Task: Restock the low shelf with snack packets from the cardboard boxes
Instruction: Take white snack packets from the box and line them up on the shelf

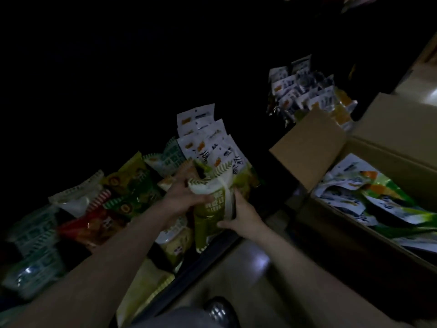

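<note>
A bundle of green and white snack packets [212,209] stands at the front of the low shelf [208,254], among other packets. My left hand [184,197] grips its top left side, thumb across the front. Around its lower right edge curl the fingers of my right hand [243,216]. An open cardboard box [314,143] on the floor at the right holds several white, green and orange packets [369,192].
White packets [208,138] stand in a row behind the bundle, and more of them [305,88] further right. Green, red and teal packets [99,209] fill the shelf's left part. A second cardboard box [399,117] is behind the first. Tiled floor [236,271] lies below; my shoe [220,311] shows there.
</note>
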